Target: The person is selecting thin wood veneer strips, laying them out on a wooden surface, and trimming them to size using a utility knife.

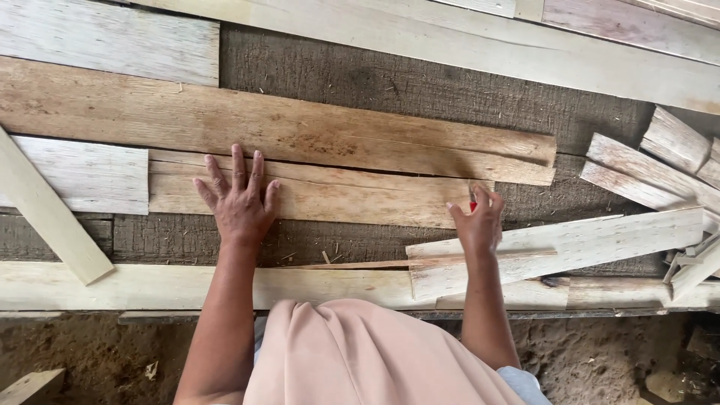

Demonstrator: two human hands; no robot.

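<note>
— Where are my hands?

— Your left hand (240,199) lies flat, fingers spread wide, palm down on the near pale plank (315,196). Your right hand (480,223) is closed narrow, fingertips pinched round a small red tool (472,204) at that plank's right end; what kind of tool, I cannot tell.

— How do I do this well?

— I'd judge you are marking or trimming the end. Keep the left palm pressing straight down so the plank can't slide, and keep those fingers well apart from the tool. Work at the edge with a light, steady pinch.

— Which way does the plank lie?

— Its long axis runs left to right across the desk (420,82), dipping slightly nearer at the right. The end you are working points right, and the plank touches the longer brown board (300,127) on its far side.

— And around it?

— A pale offcut (555,244) lies just near your right wrist, more short offcuts (660,169) farther right, and a slanted slat (45,214) at the left.
</note>
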